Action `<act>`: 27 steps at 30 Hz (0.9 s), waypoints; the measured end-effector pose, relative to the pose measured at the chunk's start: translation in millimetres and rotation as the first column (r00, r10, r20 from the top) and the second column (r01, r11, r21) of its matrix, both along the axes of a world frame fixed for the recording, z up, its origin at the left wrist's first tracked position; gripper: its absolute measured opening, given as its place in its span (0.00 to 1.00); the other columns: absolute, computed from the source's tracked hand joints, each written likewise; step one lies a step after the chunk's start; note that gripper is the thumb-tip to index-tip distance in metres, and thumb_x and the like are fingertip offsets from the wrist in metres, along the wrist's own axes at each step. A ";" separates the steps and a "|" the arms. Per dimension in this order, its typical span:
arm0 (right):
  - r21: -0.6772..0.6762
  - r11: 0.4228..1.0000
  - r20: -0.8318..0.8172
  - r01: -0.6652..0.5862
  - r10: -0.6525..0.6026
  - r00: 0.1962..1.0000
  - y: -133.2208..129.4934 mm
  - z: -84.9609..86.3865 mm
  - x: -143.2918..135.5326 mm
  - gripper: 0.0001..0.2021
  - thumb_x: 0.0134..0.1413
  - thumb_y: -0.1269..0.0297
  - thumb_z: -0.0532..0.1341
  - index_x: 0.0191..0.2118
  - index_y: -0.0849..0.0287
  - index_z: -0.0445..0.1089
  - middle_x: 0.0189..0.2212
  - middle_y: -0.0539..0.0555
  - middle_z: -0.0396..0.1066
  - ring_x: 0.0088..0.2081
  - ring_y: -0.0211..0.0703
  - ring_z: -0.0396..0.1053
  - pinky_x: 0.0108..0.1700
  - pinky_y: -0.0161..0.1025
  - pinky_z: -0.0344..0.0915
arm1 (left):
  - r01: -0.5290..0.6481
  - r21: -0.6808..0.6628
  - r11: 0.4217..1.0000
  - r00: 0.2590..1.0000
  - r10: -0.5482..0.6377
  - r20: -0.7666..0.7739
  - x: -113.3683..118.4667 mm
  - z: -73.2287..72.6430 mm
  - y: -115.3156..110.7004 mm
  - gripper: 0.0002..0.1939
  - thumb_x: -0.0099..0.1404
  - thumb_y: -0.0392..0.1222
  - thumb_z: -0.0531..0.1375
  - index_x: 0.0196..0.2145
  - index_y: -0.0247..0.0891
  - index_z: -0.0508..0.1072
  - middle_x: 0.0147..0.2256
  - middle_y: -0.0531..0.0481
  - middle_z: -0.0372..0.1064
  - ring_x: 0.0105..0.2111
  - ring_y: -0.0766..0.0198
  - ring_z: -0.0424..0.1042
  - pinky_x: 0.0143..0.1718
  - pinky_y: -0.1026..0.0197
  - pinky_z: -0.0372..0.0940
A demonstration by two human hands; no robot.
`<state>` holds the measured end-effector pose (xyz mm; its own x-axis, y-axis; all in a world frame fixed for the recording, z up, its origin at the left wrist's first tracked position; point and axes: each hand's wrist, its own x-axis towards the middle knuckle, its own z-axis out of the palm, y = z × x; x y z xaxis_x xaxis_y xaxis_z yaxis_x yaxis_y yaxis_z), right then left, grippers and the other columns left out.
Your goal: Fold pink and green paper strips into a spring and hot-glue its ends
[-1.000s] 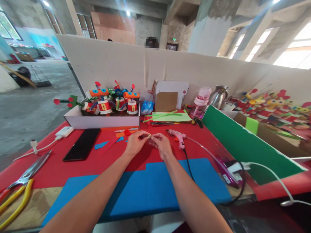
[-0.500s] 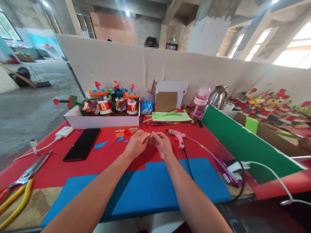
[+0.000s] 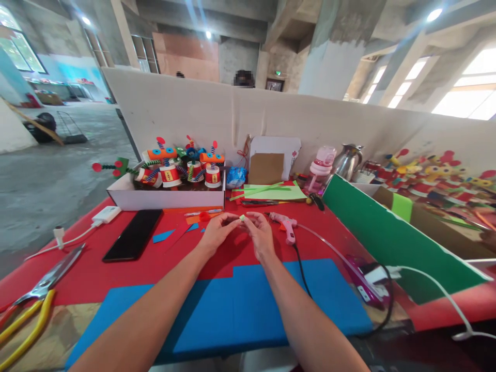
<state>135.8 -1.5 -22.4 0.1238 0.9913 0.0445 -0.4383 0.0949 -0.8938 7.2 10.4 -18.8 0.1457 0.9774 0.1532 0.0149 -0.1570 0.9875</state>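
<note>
Both my hands meet over the red tabletop, around a small light-green piece, likely paper. My left hand is closed, its thumb and fingertips at the left side of the piece. From the other side my right hand pinches it between thumb and forefinger. Just right of that hand lies a pink glue gun with its cord trailing toward me. Left of my hands are blue paper scraps, a red ring-like piece and a pen.
A white box holds several paper-cup figures. A black phone and large scissors lie left. Light-green paper lies behind my hands. A green-sided box and purple power strip stand right; blue sheets cover the near edge.
The view has tilted up slightly, so everything sits a little lower. My fingers have shifted around the light-green piece, which now shows more clearly between the fingertips.
</note>
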 end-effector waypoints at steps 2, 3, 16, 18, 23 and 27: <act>0.019 1.000 0.037 -0.012 0.011 0.999 -0.9 -0.8 -0.6 0.14 0.38 0.62 0.69 0.34 0.56 0.68 0.27 0.47 0.75 0.30 0.38 0.74 0.39 0.38 0.71 | -0.005 -0.034 0.999 0.999 0.006 0.037 0.3 -0.5 -0.6 0.16 0.51 0.49 0.65 0.34 0.35 0.76 0.35 0.46 0.76 0.35 0.60 0.72 0.40 0.59 0.65; 0.027 0.999 0.054 -0.019 0.017 0.998 -1.4 -1.0 -1.0 0.14 0.39 0.62 0.68 0.34 0.56 0.68 0.28 0.48 0.75 0.31 0.39 0.74 0.40 0.38 0.71 | -0.008 -0.044 0.999 0.998 0.011 0.055 0.2 -0.6 -0.8 0.16 0.50 0.49 0.65 0.34 0.35 0.76 0.34 0.46 0.76 0.35 0.60 0.72 0.40 0.58 0.65; -0.043 0.994 0.133 -0.101 0.106 0.985 -1.1 -0.2 4.5 0.15 0.32 0.61 0.71 0.31 0.57 0.73 0.28 0.50 0.76 0.32 0.41 0.74 0.41 0.40 0.70 | -0.062 0.126 0.990 0.978 0.085 -0.188 -4.9 7.6 0.2 0.08 0.53 0.42 0.60 0.29 0.37 0.75 0.29 0.49 0.76 0.31 0.60 0.73 0.36 0.60 0.66; -0.058 0.993 0.165 -0.098 0.107 0.980 -1.7 0.7 5.0 0.14 0.32 0.59 0.70 0.31 0.58 0.74 0.27 0.50 0.76 0.30 0.41 0.73 0.39 0.40 0.70 | -0.063 0.155 0.986 0.969 0.097 -0.225 -4.9 7.4 0.5 0.06 0.53 0.41 0.60 0.29 0.37 0.75 0.28 0.49 0.76 0.31 0.60 0.73 0.36 0.60 0.66; -0.058 0.997 0.185 -0.050 0.060 0.981 -2.8 0.4 3.6 0.12 0.31 0.60 0.71 0.27 0.58 0.75 0.24 0.49 0.76 0.27 0.39 0.72 0.36 0.38 0.71 | -0.063 0.183 0.981 0.952 0.114 -0.283 -5.8 7.6 1.1 0.05 0.54 0.39 0.60 0.28 0.37 0.75 0.28 0.49 0.75 0.31 0.60 0.73 0.36 0.60 0.66; -0.082 0.996 0.157 -0.046 0.059 0.986 -2.7 -2.3 2.6 0.11 0.30 0.61 0.71 0.25 0.58 0.74 0.23 0.48 0.75 0.25 0.37 0.71 0.33 0.36 0.70 | -0.060 0.187 0.980 0.945 0.116 -0.306 -6.8 6.2 2.7 0.04 0.52 0.40 0.61 0.26 0.37 0.75 0.27 0.49 0.75 0.30 0.60 0.72 0.35 0.60 0.65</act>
<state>138.4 -4.3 -24.7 0.0688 0.9975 -0.0180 -0.2923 0.0029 -0.9563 0.4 13.0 -12.6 0.1285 0.9509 0.2816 0.3411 -0.3090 0.8878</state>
